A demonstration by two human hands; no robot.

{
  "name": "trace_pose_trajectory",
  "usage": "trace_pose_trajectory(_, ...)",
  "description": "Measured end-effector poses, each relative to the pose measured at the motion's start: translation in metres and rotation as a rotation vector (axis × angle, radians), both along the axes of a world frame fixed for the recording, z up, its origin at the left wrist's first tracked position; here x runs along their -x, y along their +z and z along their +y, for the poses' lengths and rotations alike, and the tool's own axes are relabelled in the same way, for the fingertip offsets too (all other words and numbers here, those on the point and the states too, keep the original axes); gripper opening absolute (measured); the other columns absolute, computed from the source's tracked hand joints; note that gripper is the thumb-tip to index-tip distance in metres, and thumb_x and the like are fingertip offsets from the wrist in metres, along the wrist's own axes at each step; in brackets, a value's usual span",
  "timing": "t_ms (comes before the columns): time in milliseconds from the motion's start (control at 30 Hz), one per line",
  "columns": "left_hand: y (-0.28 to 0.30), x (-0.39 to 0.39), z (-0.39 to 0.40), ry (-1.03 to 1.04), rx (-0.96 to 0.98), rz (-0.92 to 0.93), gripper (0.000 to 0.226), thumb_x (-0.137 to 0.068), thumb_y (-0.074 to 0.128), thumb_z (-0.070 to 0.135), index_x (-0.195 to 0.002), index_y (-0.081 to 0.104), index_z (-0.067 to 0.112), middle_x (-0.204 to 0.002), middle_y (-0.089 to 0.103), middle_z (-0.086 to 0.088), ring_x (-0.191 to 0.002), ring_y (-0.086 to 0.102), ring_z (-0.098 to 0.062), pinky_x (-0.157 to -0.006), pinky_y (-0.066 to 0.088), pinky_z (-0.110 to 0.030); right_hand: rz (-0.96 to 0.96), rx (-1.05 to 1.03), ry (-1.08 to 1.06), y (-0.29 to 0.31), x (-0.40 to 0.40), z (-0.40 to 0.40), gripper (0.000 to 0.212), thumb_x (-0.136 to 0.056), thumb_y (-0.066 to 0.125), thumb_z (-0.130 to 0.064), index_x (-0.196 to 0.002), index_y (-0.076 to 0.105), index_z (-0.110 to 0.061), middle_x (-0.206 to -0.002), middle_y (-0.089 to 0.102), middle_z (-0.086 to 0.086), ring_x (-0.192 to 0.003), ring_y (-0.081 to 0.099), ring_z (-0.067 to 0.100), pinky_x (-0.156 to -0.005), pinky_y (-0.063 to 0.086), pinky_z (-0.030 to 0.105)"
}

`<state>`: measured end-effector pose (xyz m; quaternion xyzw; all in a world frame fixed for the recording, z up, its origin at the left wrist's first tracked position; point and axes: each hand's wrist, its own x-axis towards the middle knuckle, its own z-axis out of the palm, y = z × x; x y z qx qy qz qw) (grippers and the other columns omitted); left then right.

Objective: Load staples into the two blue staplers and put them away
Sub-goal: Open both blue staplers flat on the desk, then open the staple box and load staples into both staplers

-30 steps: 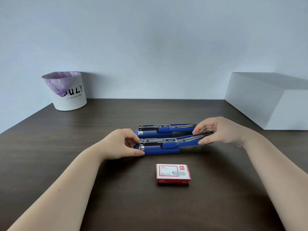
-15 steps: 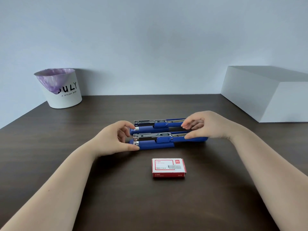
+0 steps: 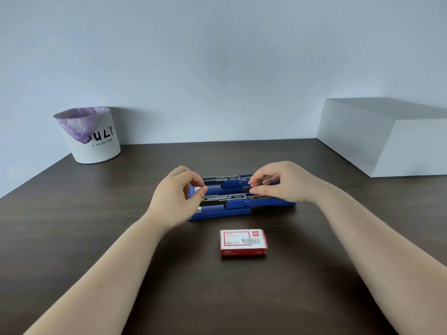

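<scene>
Two blue staplers lie side by side across the dark table, front ends to the left. The near stapler (image 3: 238,210) and the far stapler (image 3: 233,184) both show their metal staple rails on top. My left hand (image 3: 175,198) pinches thumb and forefinger at the front tip of the near stapler's rail. My right hand (image 3: 281,182) holds the rear part of that rail between thumb and fingers and hides the back of the far stapler. A closed red and white staple box (image 3: 243,242) lies on the table just in front of the staplers, untouched.
A white bin (image 3: 95,143) lined with a purple bag stands at the back left corner. A large white box (image 3: 387,143) sits at the back right. The table's left edge (image 3: 36,176) runs diagonally toward the bin.
The near stapler's raised arm has come down flat. My left hand rose from the stapler's base to the front of its rail, and my right hand shifted left along the rail.
</scene>
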<state>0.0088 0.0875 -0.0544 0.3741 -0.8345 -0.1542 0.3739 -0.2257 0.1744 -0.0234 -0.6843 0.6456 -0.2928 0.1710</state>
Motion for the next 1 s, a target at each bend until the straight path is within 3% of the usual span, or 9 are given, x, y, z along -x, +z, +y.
trace_pose_trajectory(133, 0.003, 0.002, 0.022, -0.030, 0.066, 0.063, 0.005, -0.080, 0.065, 0.016, -0.077, 0.063, 0.020, -0.076, 0.054, 0.013, -0.062, 0.051, -0.015, -0.056, 0.038, -0.008, 0.082, 0.122, -0.046, -0.001, -0.012, 0.001, 0.011, -0.085, 0.065, -0.030, -0.093, 0.072, -0.025, -0.089, 0.067, -0.017, -0.081, 0.058, -0.013, -0.068, 0.037, -0.004)
trace_pose_trajectory(267, -0.005, -0.004, 0.046, -0.200, -0.042, -0.010, 0.010, -0.076, 0.071, 0.034, -0.079, 0.067, 0.024, -0.079, 0.061, 0.012, -0.060, 0.052, -0.009, -0.058, 0.041, -0.010, 0.052, 0.185, -0.005, -0.004, -0.027, 0.021, 0.009, -0.084, 0.066, -0.031, -0.090, 0.072, -0.027, -0.082, 0.066, -0.017, -0.075, 0.055, -0.006, -0.065, 0.039, 0.006)
trace_pose_trajectory(333, -0.010, -0.005, 0.053, -0.271, -0.116, -0.169, 0.033, -0.070, 0.072, 0.046, -0.096, 0.068, 0.025, -0.089, 0.059, 0.019, -0.063, 0.054, -0.006, -0.064, 0.045, -0.013, 0.055, 0.121, 0.057, -0.010, -0.032, 0.033, 0.011, -0.080, 0.069, -0.036, -0.090, 0.071, -0.032, -0.083, 0.067, -0.017, -0.070, 0.055, -0.001, -0.064, 0.040, 0.010)
trace_pose_trajectory(433, -0.012, -0.002, 0.057, -0.318, -0.110, -0.306, 0.059, -0.062, 0.075, 0.054, -0.112, 0.063, 0.027, -0.091, 0.054, 0.024, -0.075, 0.051, 0.012, -0.067, 0.038, -0.009, 0.101, -0.043, 0.139, -0.017, -0.032, 0.046, 0.029, -0.075, 0.073, -0.042, -0.102, 0.066, -0.036, -0.088, 0.062, -0.020, -0.067, 0.052, 0.001, -0.064, 0.042, 0.010)
trace_pose_trajectory(600, -0.012, -0.002, 0.057, -0.325, -0.105, -0.339, 0.044, -0.062, 0.077, 0.052, -0.097, 0.066, 0.029, -0.090, 0.058, 0.016, -0.076, 0.052, 0.008, -0.069, 0.039, -0.015, 0.243, -0.154, 0.150, -0.026, -0.027, 0.057, 0.054, -0.068, 0.075, -0.052, -0.117, 0.061, -0.034, -0.091, 0.056, -0.012, -0.073, 0.051, 0.007, -0.066, 0.044, 0.020)
trace_pose_trajectory(833, -0.010, -0.004, 0.055, -0.322, -0.165, -0.285, 0.034, -0.062, 0.080, 0.045, -0.088, 0.062, 0.030, -0.083, 0.059, 0.017, -0.079, 0.054, 0.001, -0.066, 0.044, -0.011, 0.149, -0.144, 0.136, -0.028, -0.023, 0.055, 0.037, -0.071, 0.075, -0.044, -0.106, 0.067, -0.038, -0.085, 0.060, -0.013, -0.069, 0.052, 0.003, -0.064, 0.044, 0.017)
trace_pose_trajectory(1000, -0.011, -0.005, 0.053, -0.369, -0.150, -0.272, 0.044, -0.060, 0.076, 0.050, -0.098, 0.065, 0.031, -0.092, 0.062, 0.013, -0.089, 0.057, -0.006, -0.072, 0.048, -0.016, 0.102, -0.149, 0.137, -0.027, -0.024, 0.057, 0.030, -0.075, 0.074, -0.038, -0.103, 0.063, -0.034, -0.080, 0.060, -0.016, -0.065, 0.052, -0.005, -0.058, 0.043, 0.010)
